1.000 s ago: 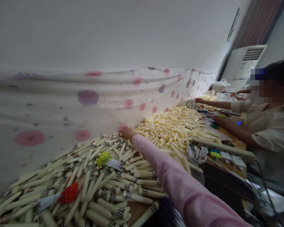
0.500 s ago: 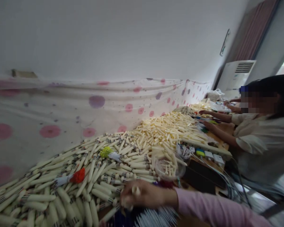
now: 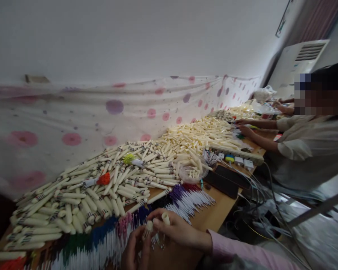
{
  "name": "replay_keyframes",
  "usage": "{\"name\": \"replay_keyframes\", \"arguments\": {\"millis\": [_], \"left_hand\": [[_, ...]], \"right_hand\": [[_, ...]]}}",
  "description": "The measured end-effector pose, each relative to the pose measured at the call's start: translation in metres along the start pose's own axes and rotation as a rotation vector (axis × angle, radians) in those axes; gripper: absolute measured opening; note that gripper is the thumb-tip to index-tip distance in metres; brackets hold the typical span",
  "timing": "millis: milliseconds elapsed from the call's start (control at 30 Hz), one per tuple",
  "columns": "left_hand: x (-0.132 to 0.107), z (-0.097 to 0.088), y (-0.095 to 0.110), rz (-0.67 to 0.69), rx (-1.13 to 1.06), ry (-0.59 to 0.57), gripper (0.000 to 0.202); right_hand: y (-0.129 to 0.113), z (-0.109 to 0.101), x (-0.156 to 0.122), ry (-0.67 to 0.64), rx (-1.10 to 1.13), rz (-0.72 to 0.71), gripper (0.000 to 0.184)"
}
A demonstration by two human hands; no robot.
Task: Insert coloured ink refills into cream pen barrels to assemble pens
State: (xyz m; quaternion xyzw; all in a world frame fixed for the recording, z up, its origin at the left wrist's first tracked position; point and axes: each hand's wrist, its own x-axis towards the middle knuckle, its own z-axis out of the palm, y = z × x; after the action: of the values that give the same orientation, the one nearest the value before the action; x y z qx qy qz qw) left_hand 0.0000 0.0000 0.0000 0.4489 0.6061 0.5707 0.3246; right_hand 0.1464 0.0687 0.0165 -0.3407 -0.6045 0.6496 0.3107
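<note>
My left hand (image 3: 135,249) is closed at the bottom centre, its fingers around a small cream pen part (image 3: 148,227) with a rounded top. My right hand (image 3: 181,229), in a pink sleeve, reaches from the right, and its fingertips meet that same part. A short hollow cream pen tube (image 3: 165,218) stands up between the right hand's fingers. Thin white-and-coloured sticks like pen refills (image 3: 103,245) lie in rows sorted by colour, beside and behind the hands. Behind them is a heap of cream pen barrels (image 3: 101,195) with striped ends.
A clear plastic bowl (image 3: 191,172) holds cream pieces. Dark phones (image 3: 221,183) lie near a power strip (image 3: 236,153) with plugs and cables. Another person (image 3: 304,142) works at the table's right side. A dotted plastic sheet (image 3: 129,123) covers the lower wall.
My right hand has drawn back toward me from the heap, and my left hand has come into view. Both hands now meet at a cream part. The view has tilted down.
</note>
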Motion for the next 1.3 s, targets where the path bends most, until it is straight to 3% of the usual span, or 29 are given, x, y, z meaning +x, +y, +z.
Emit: {"name": "replay_keyframes", "arguments": {"millis": [67,133,233,300,467,600,733,867,1033,1167,1300], "left_hand": [[0.012,-0.009,0.006,0.005,0.014,-0.052,0.043],[0.025,-0.015,0.016,0.014,0.046,-0.177,0.042],[0.043,-0.014,0.033,0.100,0.177,-0.436,0.031],[0.050,-0.007,0.043,0.127,0.221,-0.501,0.030],[0.054,0.017,0.052,0.096,0.231,-0.526,0.033],[0.051,0.025,0.046,0.017,0.194,-0.541,0.035],[0.047,0.023,0.037,-0.010,0.187,-0.548,0.035],[0.046,0.023,0.035,0.092,0.267,-0.525,0.030],[0.051,0.022,0.043,0.310,0.345,-0.545,0.021],[0.055,0.020,0.044,0.426,0.304,-0.587,0.017],[0.056,0.021,0.039,0.375,0.252,-0.602,0.021]], "right_hand": [[-0.005,-0.014,-0.008,0.005,-0.198,-0.012,0.061],[-0.009,-0.029,-0.018,-0.033,-0.364,-0.017,0.050],[-0.014,-0.047,-0.033,-0.083,-0.410,-0.050,0.034],[-0.015,-0.055,-0.040,-0.053,-0.423,-0.102,0.028],[-0.012,-0.063,-0.042,0.216,-0.408,-0.311,0.023],[-0.003,-0.063,-0.038,0.376,-0.373,-0.516,0.020],[0.000,-0.062,-0.037,0.414,-0.432,-0.598,0.018],[-0.001,-0.065,-0.039,0.391,-0.466,-0.641,0.017],[-0.002,-0.067,-0.042,0.381,-0.463,-0.606,0.023],[-0.004,-0.067,-0.043,0.324,-0.422,-0.487,0.033],[-0.003,-0.068,-0.042,0.280,-0.376,-0.374,0.037]]}}
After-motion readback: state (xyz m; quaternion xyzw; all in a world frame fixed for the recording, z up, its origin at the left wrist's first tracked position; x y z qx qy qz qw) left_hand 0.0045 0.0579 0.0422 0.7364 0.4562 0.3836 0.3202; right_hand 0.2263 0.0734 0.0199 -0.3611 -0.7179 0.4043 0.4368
